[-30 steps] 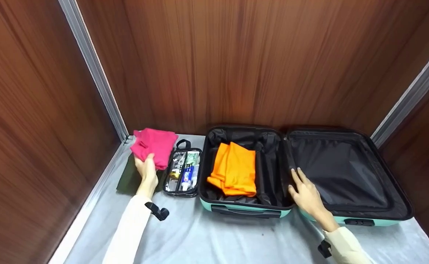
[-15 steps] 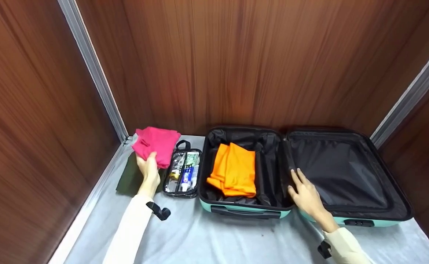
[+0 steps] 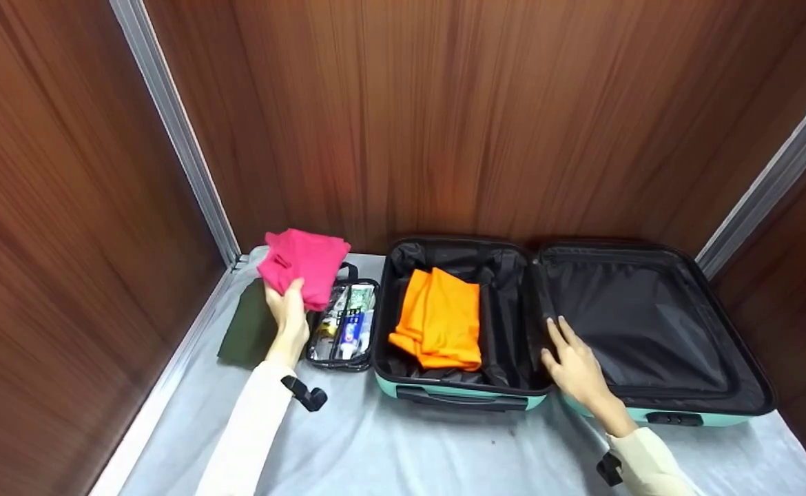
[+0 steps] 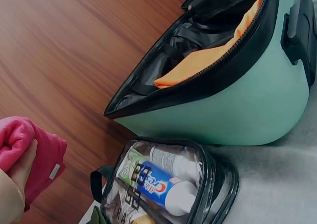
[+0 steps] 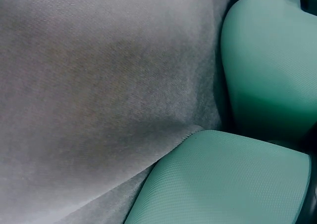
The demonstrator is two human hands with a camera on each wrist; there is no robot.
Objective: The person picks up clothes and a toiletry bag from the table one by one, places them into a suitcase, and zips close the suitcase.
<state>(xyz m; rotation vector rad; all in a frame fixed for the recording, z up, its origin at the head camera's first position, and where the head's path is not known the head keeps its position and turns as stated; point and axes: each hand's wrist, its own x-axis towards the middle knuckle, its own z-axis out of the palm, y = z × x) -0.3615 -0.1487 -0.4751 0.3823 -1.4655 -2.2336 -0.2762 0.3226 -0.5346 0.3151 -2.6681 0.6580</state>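
Reaching forward from a white sleeve (image 3: 248, 427), the left hand (image 3: 287, 313) is angled up and slightly to the right, its thumb laid along a folded pink cloth (image 3: 308, 267). The near edge of this cloth is gripped between thumb and fingers, the fingers being mostly hidden by the fabric. The cloth is held raised before the wood-grain wall (image 3: 430, 124), above a dark green folded cloth (image 3: 246, 332) and just beside a clear toiletry pouch (image 3: 341, 366), in which a toothpaste tube (image 4: 159, 183) is shown.

Right hand (image 3: 574, 368): extended from a cream sleeve (image 3: 651, 461), fingers straight and relaxed, rested at the inner edge of the right half of a mint-green suitcase (image 3: 504, 317). In the left half, a folded orange cloth (image 3: 441, 322) is contained.

Differences from the earlier frames: the pink cloth and left hand have been moved up and to the right; more of the dark green cloth is exposed; the pouch's loop is now partly covered. The right hand, suitcase and orange cloth are left unchanged.
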